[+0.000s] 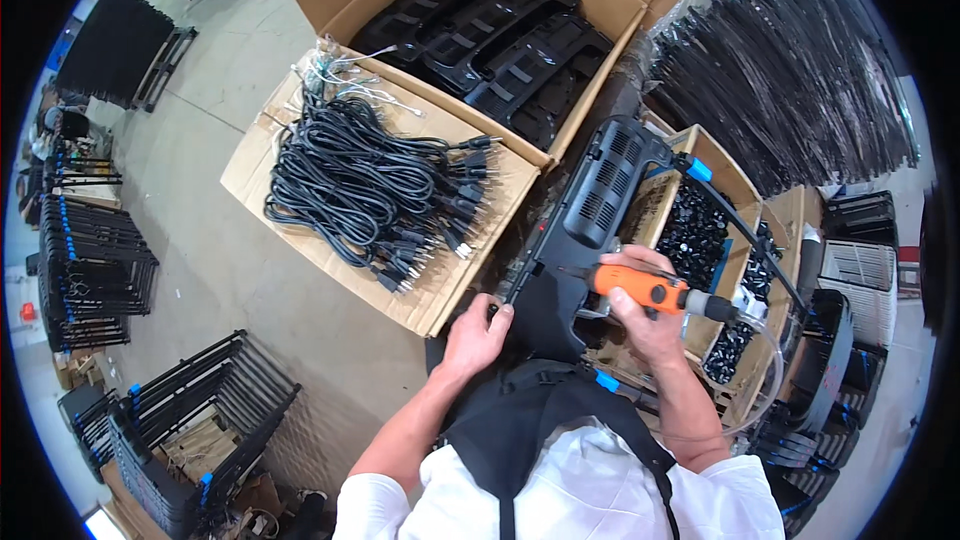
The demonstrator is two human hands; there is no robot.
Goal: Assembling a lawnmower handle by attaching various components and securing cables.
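My right hand [648,312] is wrapped round an orange power screwdriver [640,286]. Its bit points left over a black plastic housing [560,290] with vent slots, and a clear hose leaves its rear end. At the near left edge of the housing, my left hand [477,334] is closed, thumb and finger together. A small dark piece shows at those fingertips, too little of it to name. The housing lies in front of me across a dark frame, tilted up to the right.
Coiled black cables [360,180] lie on a cardboard flap [250,165] at left. Behind stands an open carton [470,120] of black plastic panels. Wooden bins [745,180] with small black parts are at right, near wrapped black strips [780,70]. Stacked metal frames [225,380] stand at lower left.
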